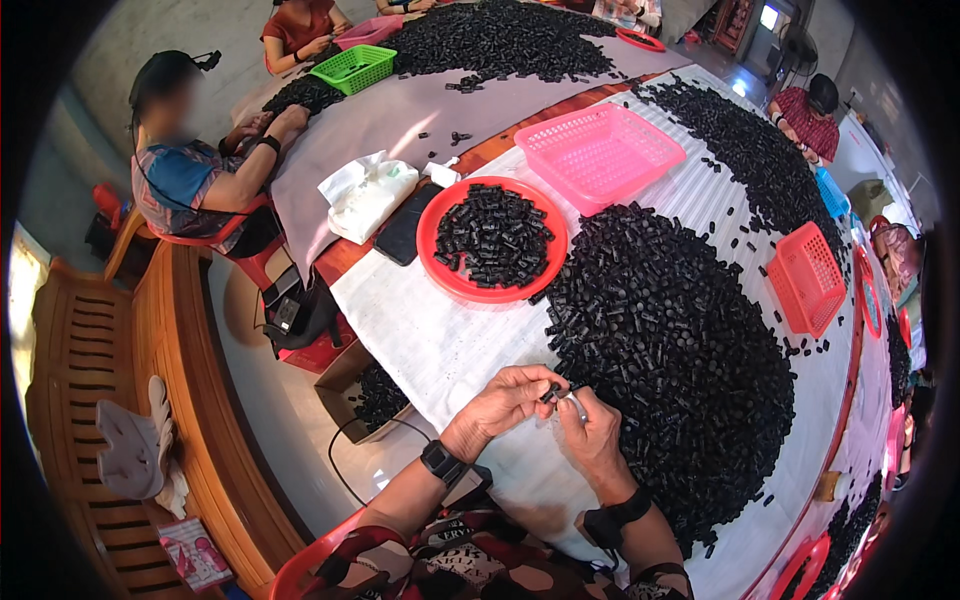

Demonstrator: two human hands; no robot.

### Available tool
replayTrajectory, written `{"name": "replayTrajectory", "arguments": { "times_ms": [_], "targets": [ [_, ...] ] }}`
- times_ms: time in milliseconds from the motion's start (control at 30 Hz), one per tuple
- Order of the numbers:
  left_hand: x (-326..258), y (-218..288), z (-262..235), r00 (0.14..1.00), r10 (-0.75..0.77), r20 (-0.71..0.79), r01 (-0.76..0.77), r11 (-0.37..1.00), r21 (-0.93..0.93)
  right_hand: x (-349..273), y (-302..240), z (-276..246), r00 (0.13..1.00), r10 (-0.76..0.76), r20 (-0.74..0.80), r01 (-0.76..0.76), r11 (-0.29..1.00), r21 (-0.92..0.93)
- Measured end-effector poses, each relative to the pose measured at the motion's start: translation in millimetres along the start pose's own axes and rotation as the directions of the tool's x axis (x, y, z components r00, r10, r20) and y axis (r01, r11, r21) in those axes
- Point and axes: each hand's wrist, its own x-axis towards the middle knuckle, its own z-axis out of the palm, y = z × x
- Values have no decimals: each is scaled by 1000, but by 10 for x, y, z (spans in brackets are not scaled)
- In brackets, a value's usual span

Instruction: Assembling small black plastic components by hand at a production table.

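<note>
Black piece (549, 393) looked light, stiff, best gripped by its sides; left hand (507, 400) pinched it, couldn't tell right hand's (592, 430) grip.

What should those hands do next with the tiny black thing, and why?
Perhaps the left fingers should steady the small black piece: it's tiny, the right fingers are right beside it, and if dropped, it might get lost among similar pieces in the big pile.
</note>
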Motion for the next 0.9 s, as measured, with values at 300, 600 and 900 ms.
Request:
{"name": "replayTrajectory", "arguments": {
  "times_ms": [300, 600, 900],
  "targets": [
    [-5, -4, -16, 1000, -11, -16, 11, 1000, 2, -7, 31, 7, 1000, -11, 10, 12, 1000, -26],
    [-14, -3, -9, 1000, 3, -21, -3, 1000, 17, -6, 24, -4, 1000, -19, 11, 20, 999, -33],
    [-13, -8, -4, 998, -3, -65, 9, 996, 84, -7, 37, 12, 998, -6, 62, 7, 1000, -20]
  ]
}}
